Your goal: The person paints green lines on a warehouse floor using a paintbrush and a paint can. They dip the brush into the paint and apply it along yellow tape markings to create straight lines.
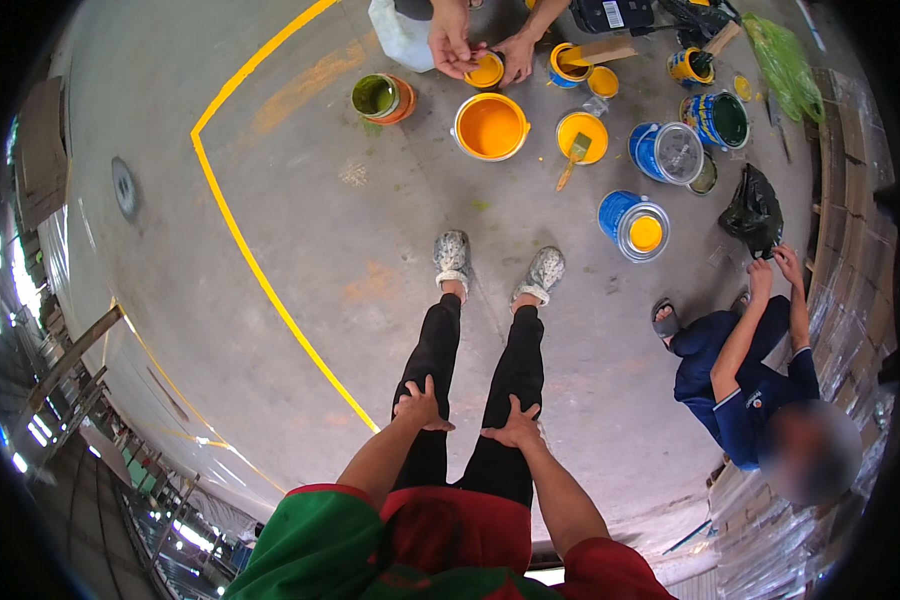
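My left hand (420, 406) rests on my left leg near the knee, its fingers spread and holding nothing. On my other leg lies my right hand (516, 425), also with fingers apart and nothing in it. Ahead of my feet stands a large bucket of orange-yellow paint (491, 127). Right of it, a paintbrush (573, 162) lies across a round yellow lid (583, 135). A blue paint can (636, 226) with a yellow spot on its top is the closest can to my right foot. At the far side, another person's hands (470, 52) touch a small yellow paint container (485, 69).
A co-worker (745, 375) crouches at the right, fingers on a black plastic bag (753, 215). Open cans of green paint (727, 118) and a reddish can (383, 98) stand on the concrete floor. A yellow line (260, 265) runs along the left. Wrapped stacks (850, 260) border the right.
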### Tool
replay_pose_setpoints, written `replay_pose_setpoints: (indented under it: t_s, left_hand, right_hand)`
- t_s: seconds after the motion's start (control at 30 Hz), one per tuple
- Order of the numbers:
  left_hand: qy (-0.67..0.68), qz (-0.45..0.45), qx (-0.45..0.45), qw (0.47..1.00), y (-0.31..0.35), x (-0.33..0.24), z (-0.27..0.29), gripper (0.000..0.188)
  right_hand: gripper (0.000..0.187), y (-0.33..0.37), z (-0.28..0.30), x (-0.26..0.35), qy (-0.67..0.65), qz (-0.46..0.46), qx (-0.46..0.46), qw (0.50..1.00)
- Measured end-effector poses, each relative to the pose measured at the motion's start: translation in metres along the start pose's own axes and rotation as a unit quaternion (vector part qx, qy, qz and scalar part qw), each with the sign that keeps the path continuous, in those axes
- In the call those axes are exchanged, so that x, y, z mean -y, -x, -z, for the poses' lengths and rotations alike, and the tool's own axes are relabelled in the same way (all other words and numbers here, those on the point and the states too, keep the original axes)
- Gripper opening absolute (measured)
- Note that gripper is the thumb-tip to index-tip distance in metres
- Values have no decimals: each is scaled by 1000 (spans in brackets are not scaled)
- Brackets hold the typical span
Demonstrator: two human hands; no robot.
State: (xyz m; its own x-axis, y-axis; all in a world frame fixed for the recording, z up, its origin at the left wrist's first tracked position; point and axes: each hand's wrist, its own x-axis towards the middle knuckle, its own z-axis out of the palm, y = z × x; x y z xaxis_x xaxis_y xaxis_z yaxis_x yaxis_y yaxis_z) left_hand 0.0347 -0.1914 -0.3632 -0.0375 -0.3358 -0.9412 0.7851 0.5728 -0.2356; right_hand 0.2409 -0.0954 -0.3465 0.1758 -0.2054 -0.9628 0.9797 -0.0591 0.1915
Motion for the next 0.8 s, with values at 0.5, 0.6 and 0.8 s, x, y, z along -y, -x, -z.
replay_pose_setpoints:
  t_s: [0.5, 0.6, 0.8]
  left_hand:
    - [-24, -23, 12, 999, -9, 6, -1, 159]
    - [-54, -29, -2, 998, -13, 6, -2, 160]
    - [-39, -11, 18, 999, -12, 3, 0, 157]
  right_hand:
    - [130, -7, -8, -5, 23, 7, 1, 1000]
    - [129, -6, -6, -5, 18, 5, 6, 1000]
    - [126, -8, -8, -8, 16, 3, 3, 1000]
